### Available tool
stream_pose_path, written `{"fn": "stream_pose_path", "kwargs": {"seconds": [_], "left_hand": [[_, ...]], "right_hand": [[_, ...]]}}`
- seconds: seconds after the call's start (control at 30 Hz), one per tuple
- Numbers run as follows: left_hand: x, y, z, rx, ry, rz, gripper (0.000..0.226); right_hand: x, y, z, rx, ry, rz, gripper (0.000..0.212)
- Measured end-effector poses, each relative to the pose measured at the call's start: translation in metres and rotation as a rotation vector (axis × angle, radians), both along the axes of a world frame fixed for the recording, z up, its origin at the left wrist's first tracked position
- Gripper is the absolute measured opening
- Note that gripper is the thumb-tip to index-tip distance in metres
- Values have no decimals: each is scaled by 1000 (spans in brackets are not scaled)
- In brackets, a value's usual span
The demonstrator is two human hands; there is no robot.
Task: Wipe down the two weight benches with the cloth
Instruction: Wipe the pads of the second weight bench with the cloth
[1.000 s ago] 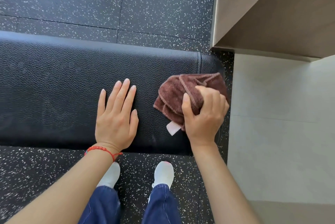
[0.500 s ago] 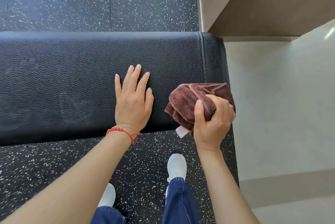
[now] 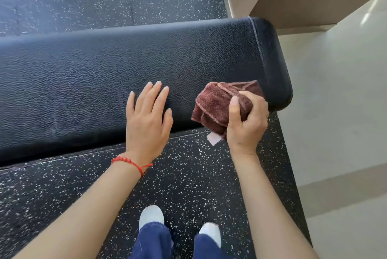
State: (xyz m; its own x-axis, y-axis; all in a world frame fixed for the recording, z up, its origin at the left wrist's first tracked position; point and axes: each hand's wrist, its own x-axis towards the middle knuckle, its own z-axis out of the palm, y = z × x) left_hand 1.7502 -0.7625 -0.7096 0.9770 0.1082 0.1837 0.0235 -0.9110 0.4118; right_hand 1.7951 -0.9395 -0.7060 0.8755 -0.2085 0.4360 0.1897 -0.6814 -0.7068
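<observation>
Cloth (image 3: 217, 103) gripped bunched in right hand (image 3: 247, 120), centre-right; left hand (image 3: 146, 118) laid flat, fingers straight. Bench (image 3: 94, 70) long axis stretched leftward, unwiped length beyond left hand.

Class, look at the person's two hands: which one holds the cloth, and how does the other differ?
The right hand grips the bunched brown cloth. The left hand, with the red bracelet, lies open on the black bench.

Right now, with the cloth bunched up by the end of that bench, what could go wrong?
The right hand grips the brown cloth in a wad, so it may skip patches of the black bench. The cloth sits at the near edge, so the far side could go unwiped. The left hand, fingers on the pad, may smudge it.
</observation>
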Motion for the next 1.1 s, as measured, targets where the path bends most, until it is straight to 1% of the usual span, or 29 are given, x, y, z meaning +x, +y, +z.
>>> {"fn": "stream_pose_path", "kwargs": {"seconds": [0.2,0.33,0.5,0.83,0.97,1.1], "left_hand": [[-12,26,-19,56,-67,51,44],[-13,26,-32,172,-135,61,43],[-11,22,-39,243,-163,134,43],[-9,21,-47,304,-239,131,52],[-8,20,-51,297,-291,160,53],[-9,18,-54,321,-338,176,53]], "right_hand": [[-9,21,-18,-27,-115,-12,28],[-7,19,-29,-64,-214,-17,29],[-8,18,-36,-26,-302,-13,29],[-2,23,-57,28,-541,-112,30],[0,20,-65,34,-613,-89,33],[1,19,-71,26,-644,-65,37]]}}
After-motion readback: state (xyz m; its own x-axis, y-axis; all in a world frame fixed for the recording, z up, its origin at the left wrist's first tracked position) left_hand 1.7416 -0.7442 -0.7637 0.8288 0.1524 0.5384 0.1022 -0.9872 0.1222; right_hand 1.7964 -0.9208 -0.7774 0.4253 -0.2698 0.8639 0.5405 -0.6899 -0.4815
